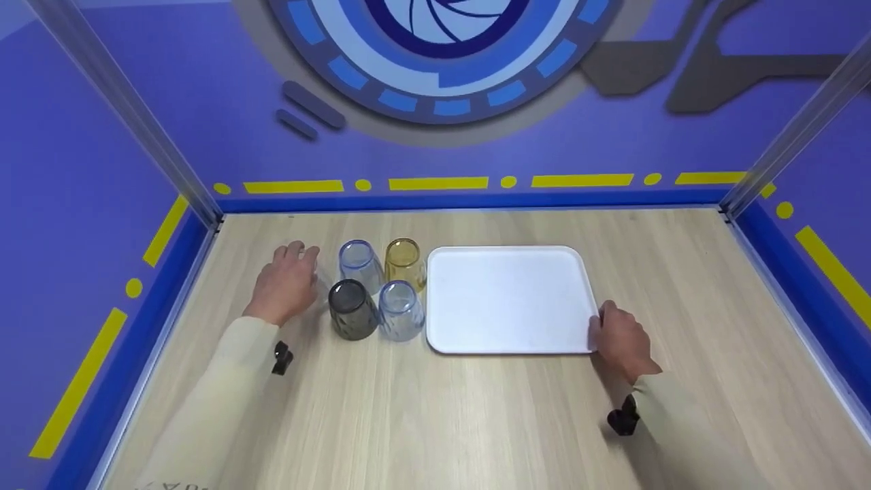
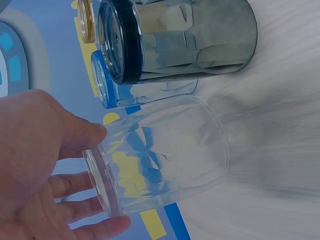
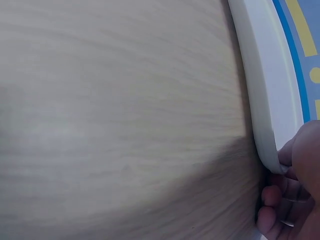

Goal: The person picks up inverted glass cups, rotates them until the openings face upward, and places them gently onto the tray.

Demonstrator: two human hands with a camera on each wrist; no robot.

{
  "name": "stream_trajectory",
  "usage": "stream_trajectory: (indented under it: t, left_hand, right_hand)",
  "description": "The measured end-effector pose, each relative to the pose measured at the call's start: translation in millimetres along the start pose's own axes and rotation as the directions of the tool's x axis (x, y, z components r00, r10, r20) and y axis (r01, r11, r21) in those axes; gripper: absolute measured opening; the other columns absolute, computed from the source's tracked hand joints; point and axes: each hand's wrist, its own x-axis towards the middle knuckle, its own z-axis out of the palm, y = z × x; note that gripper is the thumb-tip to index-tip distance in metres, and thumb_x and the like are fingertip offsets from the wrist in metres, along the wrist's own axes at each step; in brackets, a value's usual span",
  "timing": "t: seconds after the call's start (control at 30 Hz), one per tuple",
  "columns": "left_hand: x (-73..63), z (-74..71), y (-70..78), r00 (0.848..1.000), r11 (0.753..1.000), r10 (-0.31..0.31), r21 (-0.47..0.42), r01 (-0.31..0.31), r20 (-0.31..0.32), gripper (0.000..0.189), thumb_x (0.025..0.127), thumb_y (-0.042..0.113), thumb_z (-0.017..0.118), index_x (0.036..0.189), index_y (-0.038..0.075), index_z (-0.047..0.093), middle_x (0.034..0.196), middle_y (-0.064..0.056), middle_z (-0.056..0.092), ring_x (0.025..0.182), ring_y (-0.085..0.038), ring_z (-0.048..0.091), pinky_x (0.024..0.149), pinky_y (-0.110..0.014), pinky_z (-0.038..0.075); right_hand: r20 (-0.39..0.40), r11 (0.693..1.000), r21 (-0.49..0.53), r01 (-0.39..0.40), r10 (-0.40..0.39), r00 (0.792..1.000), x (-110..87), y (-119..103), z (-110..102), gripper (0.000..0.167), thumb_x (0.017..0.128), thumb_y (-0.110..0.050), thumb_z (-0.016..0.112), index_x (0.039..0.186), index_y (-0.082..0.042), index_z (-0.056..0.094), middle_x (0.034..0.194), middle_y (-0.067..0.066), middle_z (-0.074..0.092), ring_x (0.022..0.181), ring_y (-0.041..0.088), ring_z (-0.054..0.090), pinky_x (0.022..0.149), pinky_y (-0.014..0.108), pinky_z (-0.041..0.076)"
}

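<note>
My left hand (image 1: 282, 282) is at the left of a group of upside-down glasses. In the left wrist view its thumb and fingers curl round the base of a clear glass (image 2: 170, 155), whose rim faces the table. Beside that stand a dark grey glass (image 1: 354, 316), two bluish glasses, one behind (image 1: 360, 265) and one in front (image 1: 401, 316), and an amber glass (image 1: 405, 262). A white rectangular tray (image 1: 510, 299) lies flat to their right. My right hand (image 1: 622, 340) grips the tray's near right corner, thumb at the edge and other fingers curled below it.
The light wood table (image 1: 435, 415) is bordered by a blue and purple back wall (image 1: 435, 156) and side walls with yellow dashes. Metal posts (image 1: 163, 153) stand at the back corners. A black wrist mount (image 1: 622, 416) sits on the right sleeve.
</note>
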Motion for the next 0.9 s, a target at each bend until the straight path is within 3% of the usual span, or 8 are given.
stream_trajectory:
  t: [0.23,0.67,0.9]
  left_hand:
    - [-3.3,-2.7,0.2,1.000,0.999,0.009,0.037,-0.008,-0.023,0.046,0.094,0.009,0.056,0.138,-0.001,0.046,0.142,-0.027,0.042,0.130,-0.044,0.041,0.095,-0.060,0.046]
    - [-5.1,-11.0,0.4,1.000,0.999,-0.019,0.037,0.020,-0.005,0.049,0.096,0.011,0.054,0.141,0.000,0.043,0.146,-0.027,0.038,0.133,-0.044,0.037,0.099,-0.061,0.043]
    - [-5.4,-13.2,1.5,1.000,0.999,-0.030,0.040,0.029,0.006,0.049,0.096,0.012,0.055,0.143,0.002,0.041,0.148,-0.026,0.036,0.135,-0.044,0.035,0.103,-0.060,0.041]
  right_hand:
    - [0.012,0.998,0.051,-0.032,0.031,0.999,0.0,0,0,0.022,0.098,-0.021,0.046,0.098,0.001,0.049,0.081,0.012,0.054,0.069,0.023,0.053,0.055,0.031,0.039]
    - [-0.081,0.996,0.087,-0.029,0.036,0.996,0.8,1,-5,0.029,0.098,-0.021,0.046,0.114,0.002,0.048,0.099,0.021,0.061,0.080,0.030,0.061,0.064,0.039,0.047]
    - [-0.107,0.996,0.090,-0.017,0.026,0.994,0.1,-1,-11,0.030,0.098,-0.021,0.045,0.116,0.003,0.047,0.094,0.020,0.059,0.076,0.028,0.060,0.060,0.036,0.046]
